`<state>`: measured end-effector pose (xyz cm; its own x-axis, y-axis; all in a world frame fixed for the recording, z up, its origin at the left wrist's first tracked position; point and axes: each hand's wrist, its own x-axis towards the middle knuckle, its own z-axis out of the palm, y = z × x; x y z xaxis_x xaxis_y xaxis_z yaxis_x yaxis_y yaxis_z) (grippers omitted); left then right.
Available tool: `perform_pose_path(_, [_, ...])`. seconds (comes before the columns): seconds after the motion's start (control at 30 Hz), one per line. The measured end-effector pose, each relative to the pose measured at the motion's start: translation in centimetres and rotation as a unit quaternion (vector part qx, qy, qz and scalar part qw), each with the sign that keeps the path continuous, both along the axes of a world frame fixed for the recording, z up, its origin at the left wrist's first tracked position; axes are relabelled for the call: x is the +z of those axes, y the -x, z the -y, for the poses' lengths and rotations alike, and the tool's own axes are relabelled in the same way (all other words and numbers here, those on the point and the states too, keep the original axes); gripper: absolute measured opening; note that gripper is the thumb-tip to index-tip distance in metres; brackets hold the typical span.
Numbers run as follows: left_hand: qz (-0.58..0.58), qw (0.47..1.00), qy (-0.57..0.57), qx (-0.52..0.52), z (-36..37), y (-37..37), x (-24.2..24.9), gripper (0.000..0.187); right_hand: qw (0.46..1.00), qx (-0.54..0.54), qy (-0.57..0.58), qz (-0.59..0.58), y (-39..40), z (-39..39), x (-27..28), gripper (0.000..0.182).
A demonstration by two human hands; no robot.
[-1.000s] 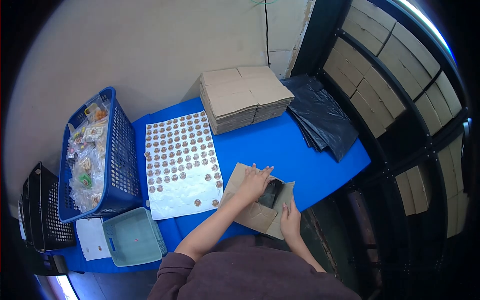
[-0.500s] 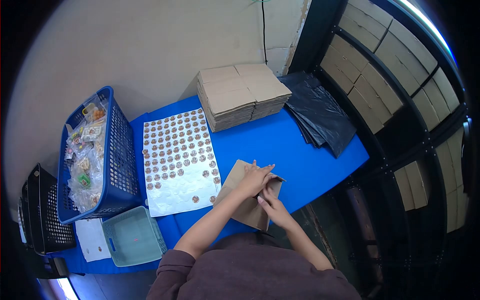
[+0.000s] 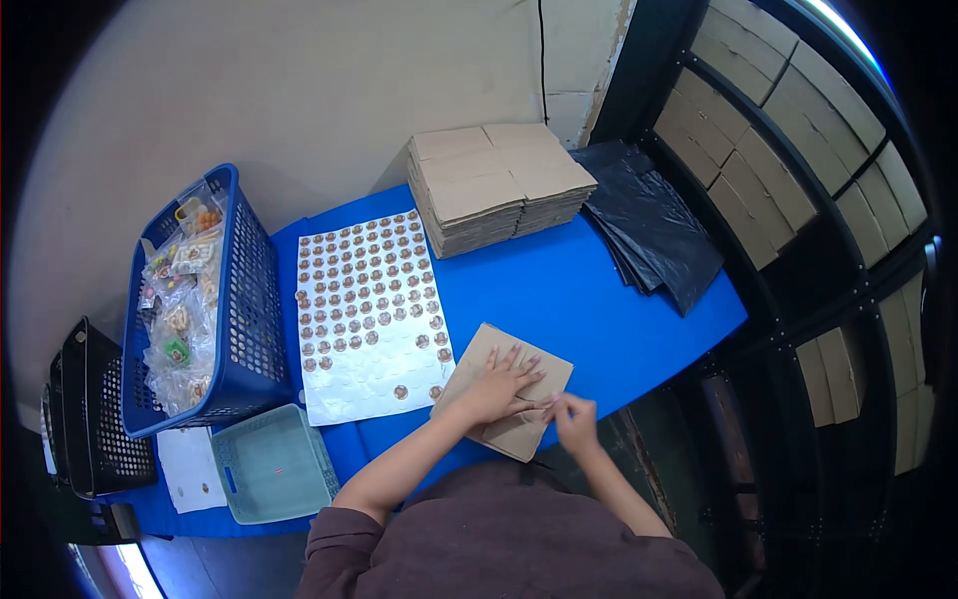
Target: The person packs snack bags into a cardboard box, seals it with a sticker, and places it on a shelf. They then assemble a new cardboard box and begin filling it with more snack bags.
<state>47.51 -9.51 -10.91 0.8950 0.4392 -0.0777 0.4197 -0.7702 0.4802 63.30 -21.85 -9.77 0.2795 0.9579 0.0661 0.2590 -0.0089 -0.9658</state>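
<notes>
A flat piece of folded brown cardboard (image 3: 544,377) lies at the front edge of the blue-covered table, turned at an angle. My left hand (image 3: 502,387) rests on it palm down with the fingers spread. At the cardboard's right edge, my right hand (image 3: 574,419) is closed, its fingertips pinched at the edge near my left thumb; what they grip is too small to make out. Left of the cardboard is a white sheet (image 3: 349,384) with rows of round stickers, some spots on its lower part without stickers.
Behind are a stack of folded cardboard (image 3: 479,185) and black plastic bags (image 3: 654,230). To the left stand a blue basket (image 3: 254,319) of packaged items, a green tray (image 3: 279,469) and black baskets (image 3: 90,409). Shelves with boxes (image 3: 738,150) line the right.
The cardboard's raised flap now lies flat. My left hand has spread out on top, and my right hand has moved to the right edge and closed. The camera view has shifted slightly.
</notes>
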Motion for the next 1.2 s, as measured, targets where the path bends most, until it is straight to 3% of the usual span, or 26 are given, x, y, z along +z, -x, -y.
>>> perform_pose_path(0.1, [0.036,0.998,-0.041,0.005,0.8,0.3,-1.3,0.063,0.993,-0.04,0.053,0.096,-2.2,-2.9,2.5,0.028])
perform_pose_path(0.17, [0.074,0.992,-0.096,0.028,1.6,0.3,-1.6,0.061,0.966,-0.114,-0.035,0.23,-2.6,-5.1,1.2,0.029])
perform_pose_path(0.3, [0.095,0.986,-0.132,0.047,1.9,0.6,-2.2,0.055,0.94,-0.088,-0.02,0.329,-2.1,-6.9,-3.6,0.036])
perform_pose_path(0.37, [0.174,0.978,-0.066,0.099,1.4,1.4,-3.1,0.05,0.874,-0.027,0.017,0.486,-0.8,-6.8,-5.1,0.036])
perform_pose_path(0.4, [0.172,0.977,-0.068,0.104,1.4,2.1,-2.7,0.05,0.874,-0.023,0.012,0.484,-0.3,-6.8,-4.6,0.036])
perform_pose_path(0.47, [0.184,0.937,-0.139,0.263,1.7,3.8,-1.5,0.046,0.909,-0.03,0.065,0.411,0.4,-6.6,-2.7,0.031])
perform_pose_path(0.5, [0.181,0.937,-0.14,0.263,1.8,4.4,-1.8,0.046,0.91,-0.029,0.065,0.408,0.1,-6.7,-3.0,0.031])
perform_pose_path(0.57, [0.092,0.915,0.04,0.392,2.1,5.2,-2.6,0.043,0.926,-0.03,0.049,0.373,-0.6,-6.3,-3.9,0.029])
perform_pose_path(0.77, [0.086,0.86,0.248,0.438,0.8,4.0,-0.5,0.048,0.915,-0.037,0.101,0.389,-0.2,-8.0,-2.7,0.036])
perform_pose_path(0.8, [0.081,0.859,0.248,0.44,1.4,3.6,-1.7,0.048,0.917,-0.035,0.103,0.385,0.1,-8.3,-2.9,0.036])
perform_pose_path(0.87, [0.207,0.859,0.197,0.425,3.1,1.8,-5.0,0.053,0.891,-0.013,0.034,0.452,-0.1,-8.8,-3.1,0.038])
perform_pose_path(1.03, [0.197,0.849,0.207,0.445,4.7,1.6,-4.8,0.052,0.9,0.024,0.07,0.429,-1.1,-7.4,-2.2,0.039])
perform_pose_path(1.13, [0.241,0.862,0.218,0.39,3.4,4.2,-4.5,0.046,0.909,0.034,0.051,0.412,-1.2,-6.7,-2.1,0.039])
perform_pose_path(1.2, [0.176,0.87,0.192,0.419,1.1,6.8,-3.5,0.035,0.91,0.036,0.045,0.41,-1.0,-6.8,-2.3,0.039])
